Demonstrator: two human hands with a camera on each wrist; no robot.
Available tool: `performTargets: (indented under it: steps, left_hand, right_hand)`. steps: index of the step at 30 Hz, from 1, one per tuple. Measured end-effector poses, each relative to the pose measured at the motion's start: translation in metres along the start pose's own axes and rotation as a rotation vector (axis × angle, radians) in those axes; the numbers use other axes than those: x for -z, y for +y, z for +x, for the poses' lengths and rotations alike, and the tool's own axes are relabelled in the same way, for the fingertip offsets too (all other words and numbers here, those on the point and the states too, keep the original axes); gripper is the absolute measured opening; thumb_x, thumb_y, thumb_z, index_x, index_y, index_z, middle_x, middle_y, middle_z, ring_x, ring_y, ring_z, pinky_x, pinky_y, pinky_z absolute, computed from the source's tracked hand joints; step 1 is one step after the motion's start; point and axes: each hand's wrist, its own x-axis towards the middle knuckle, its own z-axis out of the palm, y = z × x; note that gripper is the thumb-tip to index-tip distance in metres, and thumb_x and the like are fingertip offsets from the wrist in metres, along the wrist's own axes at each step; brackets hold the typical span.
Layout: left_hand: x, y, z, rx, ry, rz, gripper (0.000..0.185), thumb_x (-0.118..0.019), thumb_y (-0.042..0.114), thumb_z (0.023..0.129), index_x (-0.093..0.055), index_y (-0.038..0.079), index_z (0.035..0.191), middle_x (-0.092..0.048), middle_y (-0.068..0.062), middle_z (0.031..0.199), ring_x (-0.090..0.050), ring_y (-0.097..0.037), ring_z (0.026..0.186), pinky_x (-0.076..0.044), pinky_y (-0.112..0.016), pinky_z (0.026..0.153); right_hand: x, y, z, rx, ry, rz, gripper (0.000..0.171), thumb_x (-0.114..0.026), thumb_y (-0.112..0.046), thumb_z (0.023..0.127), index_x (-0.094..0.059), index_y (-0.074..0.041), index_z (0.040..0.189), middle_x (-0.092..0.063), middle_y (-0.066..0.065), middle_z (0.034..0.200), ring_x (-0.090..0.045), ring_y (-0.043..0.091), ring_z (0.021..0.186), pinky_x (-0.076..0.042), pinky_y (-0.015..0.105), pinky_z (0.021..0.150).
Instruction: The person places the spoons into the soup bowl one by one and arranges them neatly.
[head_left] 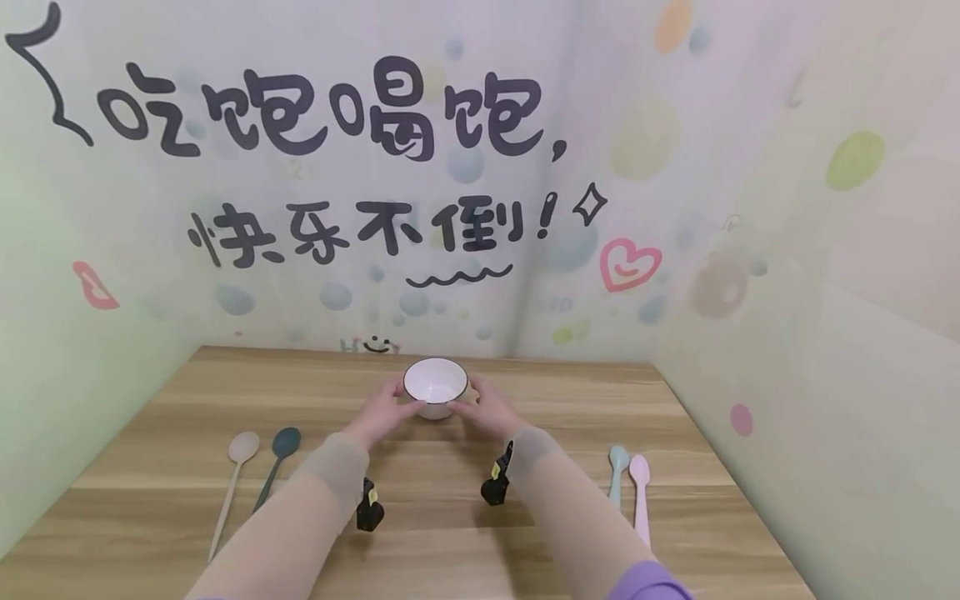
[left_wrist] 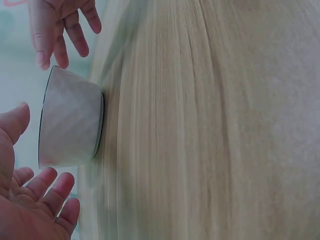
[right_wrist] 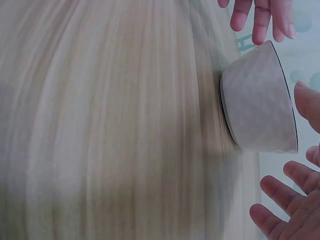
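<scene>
Head view: bowl stood upright at far-centre of surface, betw. both hands. Left hand & right hand flanked it, fingers spread, relaxed; contact w/ bowl not clear. Spoons lay well apart.

Your bowl is white inside with a thin dark rim; from your wrist views its outer wall shows a faint pale grey wavy pattern. The table is light wood grain. To your left lie a beige spoon and a dark teal spoon; to your right lie a pale blue spoon and a pink spoon.
</scene>
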Motion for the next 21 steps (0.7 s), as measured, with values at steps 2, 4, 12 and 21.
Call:
performTargets:
  steps: [2,4,12,21]
  left_hand:
    - [-0.001,-0.002,0.001,-0.003,-0.005,-0.003,0.068,-0.068,0.027,0.089,-0.037,-0.002,0.143,-0.048,-0.026,0.136,-0.040,-0.043,0.129,-0.033,-0.058,0.105]
    - [-0.001,-0.004,0.002,0.002,-0.012,-0.012,0.069,-0.069,0.027,0.089,-0.037,-0.001,0.143,-0.048,-0.025,0.136,-0.041,-0.042,0.129,-0.033,-0.058,0.105]
    - [-0.001,-0.009,0.007,-0.001,-0.009,0.035,0.069,-0.068,0.025,0.090,-0.036,-0.003,0.144,-0.044,-0.027,0.139,-0.039,-0.043,0.131,-0.031,-0.056,0.108]
    - [0.001,-0.011,0.017,-0.037,0.003,0.119,0.065,-0.065,0.027,0.092,-0.039,-0.003,0.143,-0.036,-0.025,0.148,-0.044,-0.043,0.128,-0.036,-0.053,0.106]
  right_hand:
    - [-0.001,0.002,0.003,0.002,-0.001,0.008,0.080,-0.069,-0.040,0.088,-0.032,-0.004,0.149,-0.036,0.018,0.150,-0.046,0.040,0.127,-0.040,0.050,0.104]
    - [-0.001,0.003,0.005,-0.002,-0.003,0.015,0.079,-0.068,-0.038,0.089,-0.031,-0.004,0.149,-0.036,0.018,0.150,-0.046,0.040,0.127,-0.039,0.050,0.104]
    - [-0.001,0.008,0.009,-0.005,-0.003,-0.033,0.075,-0.067,-0.039,0.090,-0.035,-0.005,0.148,-0.037,0.014,0.151,-0.037,0.035,0.136,-0.032,0.049,0.110]
    - [0.001,0.014,0.020,0.093,0.007,-0.115,0.067,-0.068,-0.038,0.089,-0.043,-0.008,0.144,-0.041,0.011,0.149,-0.035,0.029,0.138,-0.029,0.045,0.112]
